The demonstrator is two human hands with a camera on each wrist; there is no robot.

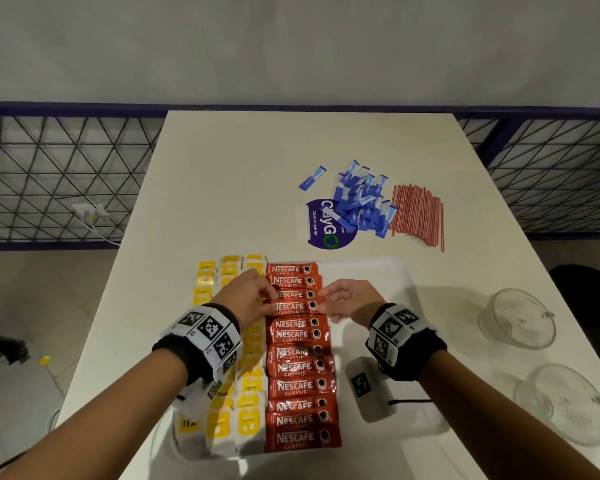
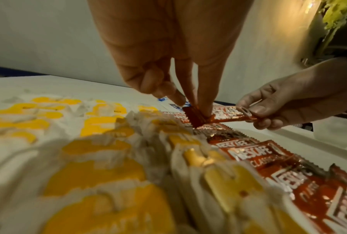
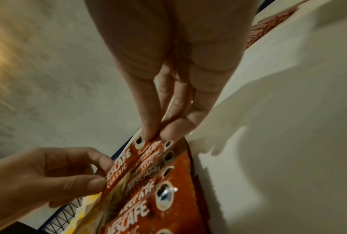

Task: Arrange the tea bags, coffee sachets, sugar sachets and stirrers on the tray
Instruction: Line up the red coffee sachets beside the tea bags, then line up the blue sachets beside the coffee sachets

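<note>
White table (image 1: 243, 188) against a pale wall, dark mesh fencing either side. Near me a white tray (image 1: 371, 271): yellow tea bags (image 1: 248, 407) in columns on its left part, red Nescafe coffee sachets (image 1: 300, 386) overlapping in one column just right of them, right part of tray bare. My left hand (image 1: 245, 296) pinches the left end of one coffee sachet (image 1: 297, 306) in the upper part of that column, thumb and fingertips closed on its crimped edge; my right hand (image 1: 350, 301) pinches the opposite end, by the cup print. Left wrist view shows the sachet (image 2: 226, 114) lifted slightly above the row between both hands; right wrist view shows my fingertips (image 3: 150, 131) clamped on its end. Farther up the table, well apart from the tray: pile of blue sugar sachets (image 1: 359, 202) partly over a purple sticker (image 1: 326, 226), red stirrers (image 1: 418, 214) just right of the pile. Two glass bowls (image 1: 520, 318) on the right edge of the table
</note>
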